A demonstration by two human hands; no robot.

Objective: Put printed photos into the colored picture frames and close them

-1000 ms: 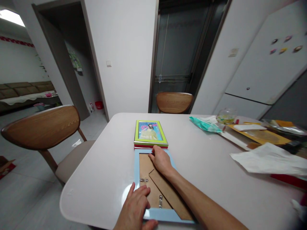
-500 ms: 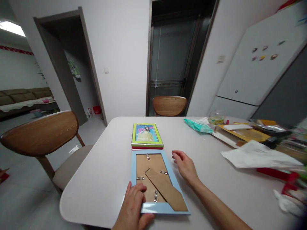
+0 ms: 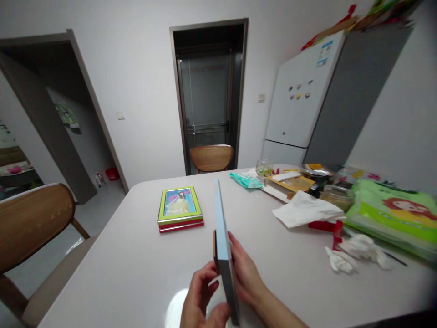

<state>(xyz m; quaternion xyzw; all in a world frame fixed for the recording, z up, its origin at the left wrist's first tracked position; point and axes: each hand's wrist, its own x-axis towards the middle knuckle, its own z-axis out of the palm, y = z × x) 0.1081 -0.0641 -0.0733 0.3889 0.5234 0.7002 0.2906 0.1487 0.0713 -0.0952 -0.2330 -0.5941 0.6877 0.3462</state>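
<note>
A light blue picture frame (image 3: 223, 243) stands on edge in front of me, its narrow side facing me. My left hand (image 3: 205, 294) grips its near end from the left, thumb by the lower edge. Against the frame's right face lies my right hand (image 3: 246, 269), fingers partly hidden behind it. A brown backing or stand edge (image 3: 215, 246) juts out on the left side. Further off to the left lies a stack of frames: a lime green frame (image 3: 197, 200) with a picture of a figure in a pale dress, above red frames (image 3: 180, 226).
On the right of the white table (image 3: 136, 255) are a teal packet (image 3: 246, 180), a glass jar (image 3: 264, 167), white paper (image 3: 307, 209), crumpled tissues (image 3: 363, 250) and a green package (image 3: 396, 214). Wooden chairs stand at the left (image 3: 37, 214) and far side (image 3: 211, 157).
The blue frame has gone from lying flat, back up, to standing on edge. My right hand has come onto it. The view has turned right.
</note>
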